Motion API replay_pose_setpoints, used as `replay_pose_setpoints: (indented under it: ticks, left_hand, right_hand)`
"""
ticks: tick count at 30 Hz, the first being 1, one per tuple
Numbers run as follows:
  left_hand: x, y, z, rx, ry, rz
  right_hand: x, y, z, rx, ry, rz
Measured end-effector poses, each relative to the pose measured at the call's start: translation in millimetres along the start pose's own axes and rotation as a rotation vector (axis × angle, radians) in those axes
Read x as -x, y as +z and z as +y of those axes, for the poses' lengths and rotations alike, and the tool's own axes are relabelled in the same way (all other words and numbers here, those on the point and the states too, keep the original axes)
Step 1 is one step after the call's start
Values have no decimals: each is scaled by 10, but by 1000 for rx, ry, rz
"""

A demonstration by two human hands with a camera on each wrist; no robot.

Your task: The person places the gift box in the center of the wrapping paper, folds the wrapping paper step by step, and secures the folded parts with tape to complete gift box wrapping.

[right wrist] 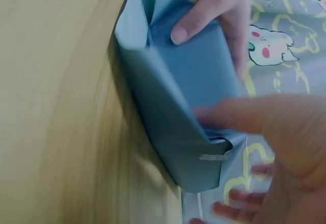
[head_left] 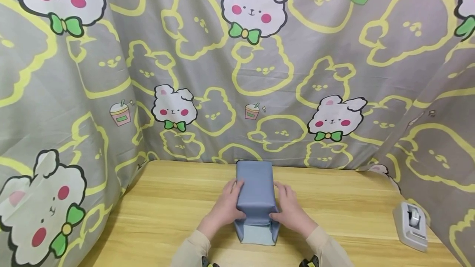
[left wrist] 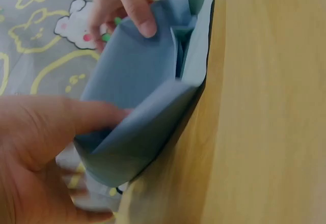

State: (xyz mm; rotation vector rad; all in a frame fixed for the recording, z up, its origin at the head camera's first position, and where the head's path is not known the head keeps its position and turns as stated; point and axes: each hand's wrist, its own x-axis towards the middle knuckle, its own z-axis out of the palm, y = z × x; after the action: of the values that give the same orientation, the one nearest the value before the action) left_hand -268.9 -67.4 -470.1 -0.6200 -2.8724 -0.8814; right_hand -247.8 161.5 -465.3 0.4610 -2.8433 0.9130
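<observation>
A box-shaped package wrapped in blue-grey paper [head_left: 255,182] lies on the table between both hands, one hand along each side. Its near end is unsealed: a pale-lined bottom flap [head_left: 257,235] spreads flat toward the person, and side folds stand up beside it. My left hand [head_left: 227,205] touches the left side, its thumb straight against the folded end paper [left wrist: 137,127]. On the other side my right hand [head_left: 293,208] has its thumb pressing the end paper, fingers spread outward. A shiny strip like clear tape [right wrist: 214,157] shows on the paper's side.
A grey tape dispenser [head_left: 412,226] stands at the right of the wooden table [head_left: 167,205]. Grey curtain cloth [head_left: 208,73] with rabbit prints hangs behind the table and at both sides.
</observation>
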Motion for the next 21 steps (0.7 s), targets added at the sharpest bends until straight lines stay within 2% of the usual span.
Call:
replay_pose_setpoints:
  ticks: [2,3,5,7,10,14,18,21]
  left_hand:
    - [30,11,-1,113,-112,16]
    - [48,22,-1,137,-166,28]
    - [82,34,8,128,-247,39]
    - [111,35,18,99,-288,36]
    - [147,32,32,78,-297,1]
    - [187,44,67,37,-286,-54]
    - [201,56,118,-38,-305,-64]
    - [198,58,138,-57,-319,-65]
  right_hand:
    - [31,-7,10,-43,89,-5]
    - [47,-5,17,-59,127,-25]
    - [73,9,41,-56,174,-88]
    - [85,45,58,-50,192,-148]
    - [94,120,60,-30,188,-175]
    - [107,189,10,17,189,-136]
    - [120,210,-44,67,194,-93]
    - [113,208,-49,66,185,-87]
